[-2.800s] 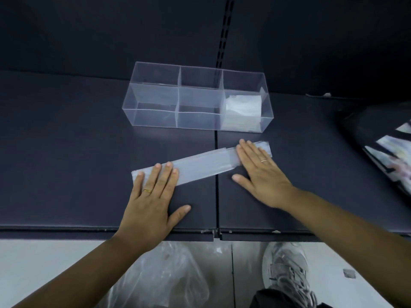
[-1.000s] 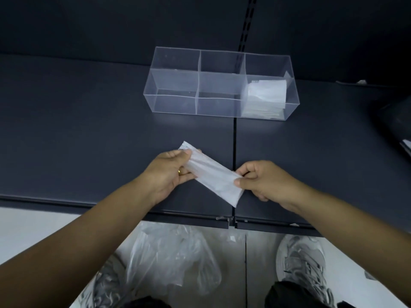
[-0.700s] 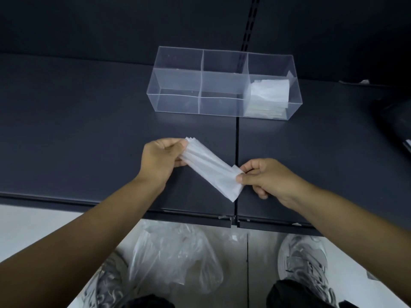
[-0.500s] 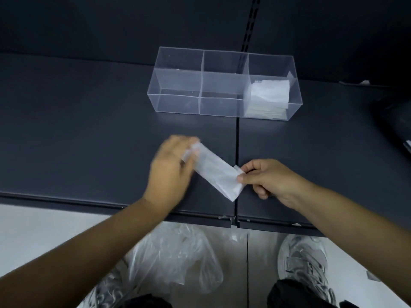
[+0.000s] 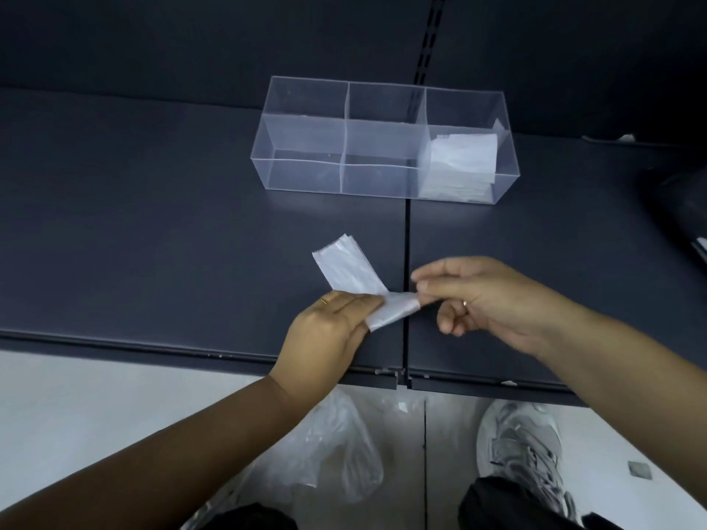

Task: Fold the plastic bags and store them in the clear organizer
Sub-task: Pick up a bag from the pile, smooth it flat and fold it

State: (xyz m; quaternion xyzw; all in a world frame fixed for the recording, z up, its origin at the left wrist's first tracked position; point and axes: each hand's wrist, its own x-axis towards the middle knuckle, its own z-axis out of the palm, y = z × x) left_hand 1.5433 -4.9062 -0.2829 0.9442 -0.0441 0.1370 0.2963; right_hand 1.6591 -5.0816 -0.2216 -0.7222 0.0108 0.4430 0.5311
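A white plastic bag (image 5: 350,271), folded into a narrow strip, lies on the dark shelf (image 5: 153,223) with its near end bent over into a small flap. My left hand (image 5: 329,330) presses its fingers on the strip at the bend. My right hand (image 5: 482,296) pinches the tip of the flap between thumb and forefinger. The strip's far end lies free, pointing up and left. Behind stands the clear organizer (image 5: 306,174) with several compartments. A folded white bag (image 5: 459,162) fills its right compartment; the others hold nothing.
The shelf's front edge (image 5: 191,350) runs just below my hands, and a seam (image 5: 406,242) splits the shelf in two. Loose plastic bags (image 5: 325,453) lie on the floor beside a grey shoe (image 5: 524,445). A dark object (image 5: 685,208) sits at the right edge.
The strip went from flat under both palms to lifted between my hands. My left hand has since let go of the far end, moved to the near end, and the tip is bent over.
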